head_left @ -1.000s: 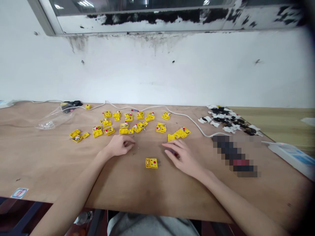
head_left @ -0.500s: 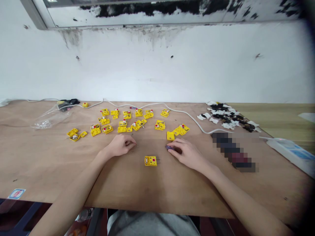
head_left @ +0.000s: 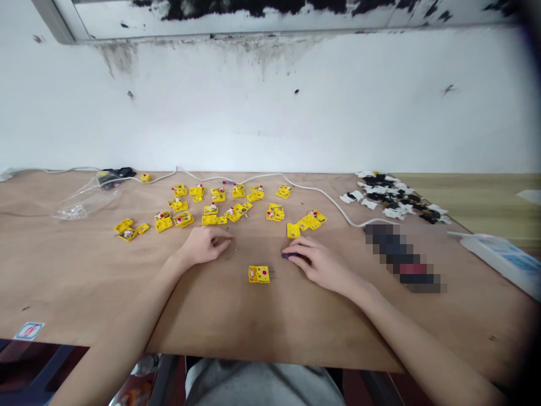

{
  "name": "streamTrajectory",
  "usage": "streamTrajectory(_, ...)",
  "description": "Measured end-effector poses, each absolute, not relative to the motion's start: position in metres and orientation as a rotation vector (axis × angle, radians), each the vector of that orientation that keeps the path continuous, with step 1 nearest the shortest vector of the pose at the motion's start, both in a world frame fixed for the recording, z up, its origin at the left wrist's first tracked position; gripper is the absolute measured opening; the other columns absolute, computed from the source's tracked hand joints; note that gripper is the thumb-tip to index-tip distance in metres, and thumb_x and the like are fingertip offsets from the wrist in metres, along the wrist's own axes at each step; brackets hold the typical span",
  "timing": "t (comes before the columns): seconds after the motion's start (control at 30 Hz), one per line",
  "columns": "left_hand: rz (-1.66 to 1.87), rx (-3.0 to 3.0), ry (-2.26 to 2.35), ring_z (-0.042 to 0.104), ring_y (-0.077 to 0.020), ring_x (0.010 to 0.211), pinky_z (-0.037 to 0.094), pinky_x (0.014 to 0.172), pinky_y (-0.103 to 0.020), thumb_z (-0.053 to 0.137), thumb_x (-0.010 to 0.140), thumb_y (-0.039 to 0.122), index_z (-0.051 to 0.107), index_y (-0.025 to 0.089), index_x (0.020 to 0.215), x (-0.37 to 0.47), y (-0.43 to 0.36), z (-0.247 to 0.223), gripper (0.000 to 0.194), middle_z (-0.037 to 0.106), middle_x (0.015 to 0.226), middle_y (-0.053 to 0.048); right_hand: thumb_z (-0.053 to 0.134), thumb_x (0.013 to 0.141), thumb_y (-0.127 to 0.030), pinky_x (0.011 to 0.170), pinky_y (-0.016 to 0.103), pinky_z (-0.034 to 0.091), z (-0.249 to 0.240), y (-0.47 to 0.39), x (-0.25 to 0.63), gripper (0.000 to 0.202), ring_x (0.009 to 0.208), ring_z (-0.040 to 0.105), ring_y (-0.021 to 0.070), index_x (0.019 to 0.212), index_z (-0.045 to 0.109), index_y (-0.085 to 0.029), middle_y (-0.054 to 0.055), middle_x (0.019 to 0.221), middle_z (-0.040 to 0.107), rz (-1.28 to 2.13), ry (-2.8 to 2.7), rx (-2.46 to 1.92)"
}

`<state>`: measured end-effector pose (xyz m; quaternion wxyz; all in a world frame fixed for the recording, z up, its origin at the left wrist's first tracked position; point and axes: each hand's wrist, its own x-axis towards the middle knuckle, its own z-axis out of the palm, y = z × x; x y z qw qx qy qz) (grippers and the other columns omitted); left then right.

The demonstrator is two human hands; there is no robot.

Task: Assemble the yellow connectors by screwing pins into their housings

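My right hand rests on the table with its fingers closed around a small purple screwdriver; only its near end shows, and the rest is hidden in the hand. My left hand lies on the table, thumb and forefinger slightly apart, with nothing visible between them. Beside its fingertips are tiny screws, too small to make out well. Between and nearer than both hands sits a yellow plug with a red dot, its two metal pins pointing right. A yellow cover piece lies just beyond my right hand.
Several opened yellow plug housings spread across the back. A clear plastic bag lies at left. White and black pieces are heaped at back right. A white cable runs along the wall to a power strip.
My left thumb and forefinger have parted, and the hand has shifted slightly away from me. The screwdriver in my right hand has turned a little and points further left. The plug stays put.
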<state>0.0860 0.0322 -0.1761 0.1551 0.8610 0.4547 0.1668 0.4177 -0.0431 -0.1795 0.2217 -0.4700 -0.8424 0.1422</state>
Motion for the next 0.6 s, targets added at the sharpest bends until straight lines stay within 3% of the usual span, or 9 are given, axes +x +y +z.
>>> streamTrajectory(0.3,0.468,2.431,1.131,0.055,-0.0111,0.061,0.036,0.060,-0.023,0.061,0.089,0.033,0.078,0.025,0.088,0.097,0.027,-0.183,0.019,0.068,0.070,0.001,0.054,0.097,-0.021,0.092,0.042,0.053,-0.179,-0.044,0.415,0.021,0.101,0.064,0.0233,0.108,0.071,-0.024,0.008,0.107,0.066,0.403,-2.331,-1.247)
streamTrajectory(0.6,0.419,2.447,1.182,0.056,-0.0132,0.061,0.035,0.059,-0.024,0.056,0.090,0.032,0.072,0.022,0.090,0.099,0.025,-0.180,0.019,0.065,0.065,0.001,0.054,0.097,-0.022,0.090,0.042,0.054,-0.175,-0.044,0.414,0.021,0.099,0.065,0.0236,0.108,0.072,-0.024,0.008,0.105,0.068,0.394,-2.325,-1.253)
